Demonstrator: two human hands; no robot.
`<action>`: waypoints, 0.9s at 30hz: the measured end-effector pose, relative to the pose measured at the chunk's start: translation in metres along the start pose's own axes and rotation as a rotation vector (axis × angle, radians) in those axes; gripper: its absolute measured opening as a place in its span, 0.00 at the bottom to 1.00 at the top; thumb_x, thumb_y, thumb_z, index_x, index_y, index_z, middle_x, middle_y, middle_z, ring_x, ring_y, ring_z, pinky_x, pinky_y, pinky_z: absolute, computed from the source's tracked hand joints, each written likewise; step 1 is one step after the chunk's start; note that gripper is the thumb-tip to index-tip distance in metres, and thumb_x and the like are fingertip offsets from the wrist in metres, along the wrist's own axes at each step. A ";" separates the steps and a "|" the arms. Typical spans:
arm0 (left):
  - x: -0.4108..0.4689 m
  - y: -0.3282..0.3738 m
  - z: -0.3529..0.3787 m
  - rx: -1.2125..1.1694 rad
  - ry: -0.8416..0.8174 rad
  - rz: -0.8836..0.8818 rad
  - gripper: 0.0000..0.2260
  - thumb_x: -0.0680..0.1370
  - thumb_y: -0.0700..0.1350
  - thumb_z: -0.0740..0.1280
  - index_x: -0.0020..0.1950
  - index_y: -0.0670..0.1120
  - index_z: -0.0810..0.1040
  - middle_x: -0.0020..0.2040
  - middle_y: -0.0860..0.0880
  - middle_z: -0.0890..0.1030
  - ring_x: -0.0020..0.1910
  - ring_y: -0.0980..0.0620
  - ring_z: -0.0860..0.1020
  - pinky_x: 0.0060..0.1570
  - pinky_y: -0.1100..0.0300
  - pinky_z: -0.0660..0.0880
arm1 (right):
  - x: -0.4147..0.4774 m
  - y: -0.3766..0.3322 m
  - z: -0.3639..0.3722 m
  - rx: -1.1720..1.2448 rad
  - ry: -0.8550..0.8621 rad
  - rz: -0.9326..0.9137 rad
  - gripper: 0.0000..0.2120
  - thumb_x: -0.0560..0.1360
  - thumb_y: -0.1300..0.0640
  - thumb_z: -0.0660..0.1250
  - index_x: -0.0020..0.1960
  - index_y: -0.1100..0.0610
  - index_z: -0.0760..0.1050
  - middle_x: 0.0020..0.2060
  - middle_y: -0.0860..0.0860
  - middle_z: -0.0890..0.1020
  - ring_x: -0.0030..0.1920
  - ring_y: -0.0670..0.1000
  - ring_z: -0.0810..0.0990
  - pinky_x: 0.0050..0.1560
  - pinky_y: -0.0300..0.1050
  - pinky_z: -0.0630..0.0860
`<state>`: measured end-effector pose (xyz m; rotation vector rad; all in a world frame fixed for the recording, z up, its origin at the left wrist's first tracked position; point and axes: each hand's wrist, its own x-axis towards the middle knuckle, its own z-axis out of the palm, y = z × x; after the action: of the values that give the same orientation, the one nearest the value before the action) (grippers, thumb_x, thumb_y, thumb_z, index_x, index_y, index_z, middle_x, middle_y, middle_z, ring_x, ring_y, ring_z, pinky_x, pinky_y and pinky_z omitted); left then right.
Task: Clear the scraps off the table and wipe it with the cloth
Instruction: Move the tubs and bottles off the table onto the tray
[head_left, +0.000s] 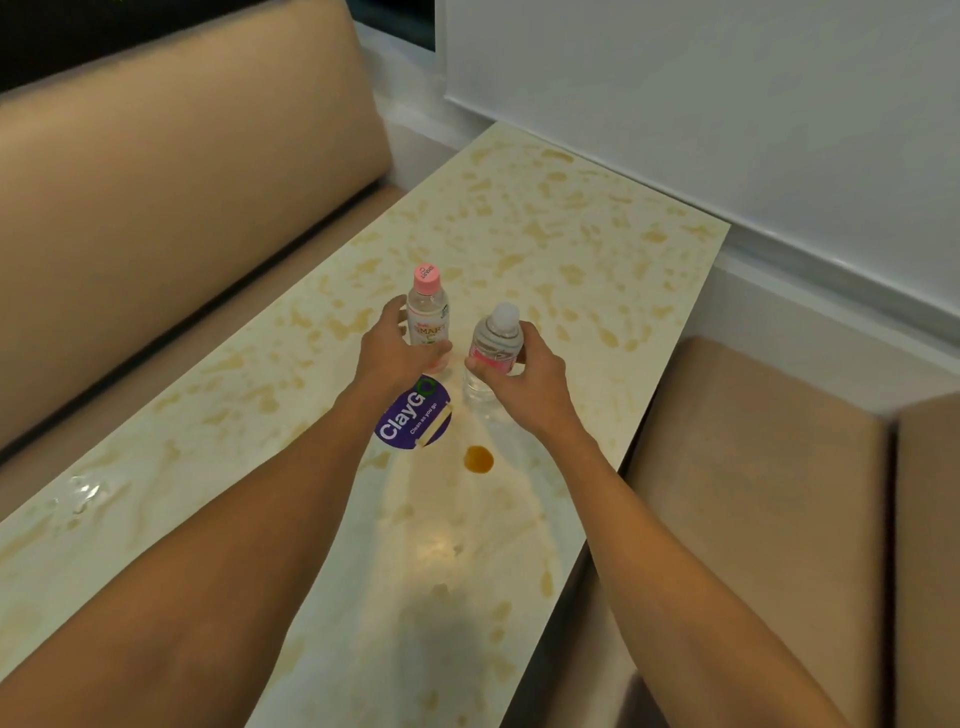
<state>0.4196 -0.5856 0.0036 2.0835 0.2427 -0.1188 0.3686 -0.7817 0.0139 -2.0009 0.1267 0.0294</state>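
Two bare arms reach from the bottom of the frame toward a pair of plastic bottles standing near the middle of a speckled cream worktop (571, 234). The left hand (395, 348) curls thumb and fingers around the lower body of the pink-capped bottle (428, 312), which stands upright, long axis vertical, just above and right of the hand. The right hand (524, 374) clasps the white-capped bottle (496, 338) around its pink label; this bottle leans, cap toward the upper right, and whether its base has left the worktop cannot be told.

Each hand is on the bottle nearer to it, the two bottles just beside each other and not touching. Both would likely come away by lifting up and back toward the lower edge of the frame.

Below the bottles lie a purple round sticker (413, 413) and, to its lower right, a small orange spill (479, 460), apparently left for the wiping. No cloth is in view. Tan padded benches (156, 182) flank the worktop.
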 end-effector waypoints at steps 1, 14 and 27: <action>0.001 -0.001 0.002 -0.012 0.007 0.013 0.35 0.74 0.51 0.80 0.78 0.51 0.69 0.70 0.50 0.79 0.65 0.48 0.79 0.57 0.56 0.74 | -0.002 0.000 -0.001 0.000 0.002 -0.007 0.29 0.74 0.47 0.79 0.71 0.51 0.73 0.59 0.44 0.83 0.53 0.35 0.80 0.48 0.23 0.73; -0.050 0.010 -0.014 -0.019 0.079 0.102 0.25 0.75 0.53 0.79 0.69 0.50 0.78 0.58 0.54 0.83 0.50 0.54 0.83 0.47 0.64 0.77 | -0.035 -0.007 -0.011 0.018 0.034 -0.005 0.31 0.73 0.47 0.79 0.71 0.52 0.73 0.60 0.46 0.83 0.56 0.43 0.81 0.50 0.24 0.74; -0.222 0.039 -0.035 -0.123 0.012 0.257 0.21 0.73 0.49 0.80 0.63 0.55 0.79 0.54 0.58 0.84 0.50 0.61 0.83 0.49 0.71 0.79 | -0.174 -0.032 -0.046 0.096 0.191 -0.026 0.28 0.73 0.45 0.79 0.68 0.51 0.74 0.58 0.45 0.83 0.58 0.43 0.82 0.56 0.42 0.82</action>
<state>0.2113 -0.6018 0.0952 1.9742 -0.0113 0.0628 0.1972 -0.7969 0.0757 -1.9068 0.2205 -0.1813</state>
